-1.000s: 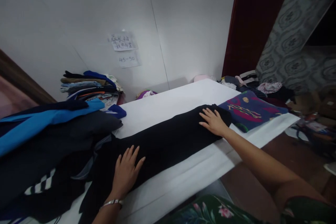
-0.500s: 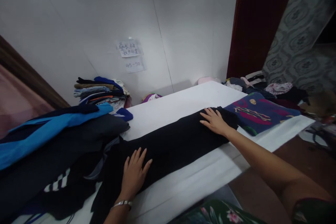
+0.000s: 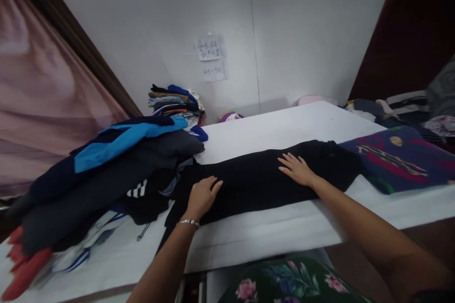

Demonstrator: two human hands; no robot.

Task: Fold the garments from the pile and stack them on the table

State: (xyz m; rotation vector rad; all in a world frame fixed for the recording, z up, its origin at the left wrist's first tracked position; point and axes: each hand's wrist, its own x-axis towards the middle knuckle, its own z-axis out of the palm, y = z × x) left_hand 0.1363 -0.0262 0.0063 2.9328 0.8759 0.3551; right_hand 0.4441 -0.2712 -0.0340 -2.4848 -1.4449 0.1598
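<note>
A black garment (image 3: 249, 180) lies flattened in a long folded strip across the white table in the head view. My left hand (image 3: 202, 196) rests on its left end, thumb apart from the fingers, which are slightly bent over the cloth. On the garment right of its middle, my right hand (image 3: 296, 169) lies flat with fingers spread. Neither hand visibly grips the fabric. The strip's right end meets a folded dark blue patterned garment (image 3: 401, 158). At its left end, black cloth trails toward the table's front edge, partly behind my left forearm.
To the left is a heap of dark clothes (image 3: 106, 189) with a bright blue piece (image 3: 135, 139) on top. A folded clothes stack (image 3: 174, 102) stands by the wall. More clothes (image 3: 405, 104) lie at far right. Paper notes (image 3: 212, 57) hang on the wall.
The view has swung left, bringing more of the left heap and curtain in. My right hand has slid leftward along the black garment. My left hand's fingers are more bent.
</note>
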